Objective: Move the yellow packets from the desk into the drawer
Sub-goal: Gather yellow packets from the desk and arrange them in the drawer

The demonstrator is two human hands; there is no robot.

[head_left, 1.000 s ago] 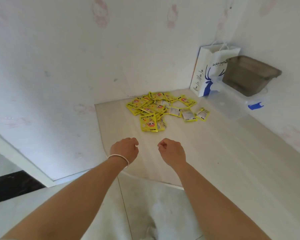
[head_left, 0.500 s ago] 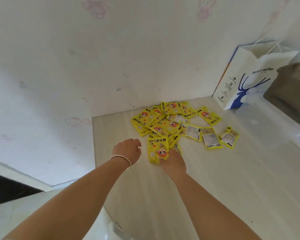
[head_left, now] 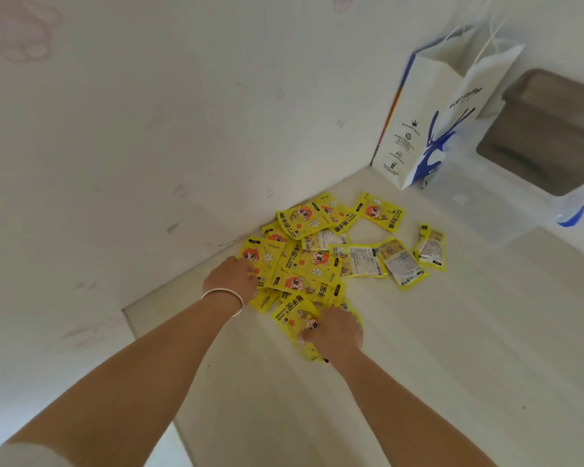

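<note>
Several yellow packets point(head_left: 321, 261) with a cartoon face lie in a loose heap on the pale desk point(head_left: 452, 348), against the wall. A few lie face down to the right point(head_left: 402, 262). My left hand point(head_left: 231, 281), a white bangle on its wrist, rests on the heap's left edge, fingers touching a packet. My right hand point(head_left: 334, 332) presses down on the nearest packet point(head_left: 294, 313), fingers curled over it. No drawer is in view.
A white paper bag with a blue deer print point(head_left: 435, 112) stands in the desk's back corner. Beside it lies a clear plastic box point(head_left: 486, 210), with a grey bin point(head_left: 550, 136) on it. The desk's left edge ends near my left forearm.
Both hands have reached forward from the desk's front onto the packet heap. The camera has moved closer to the packets.
</note>
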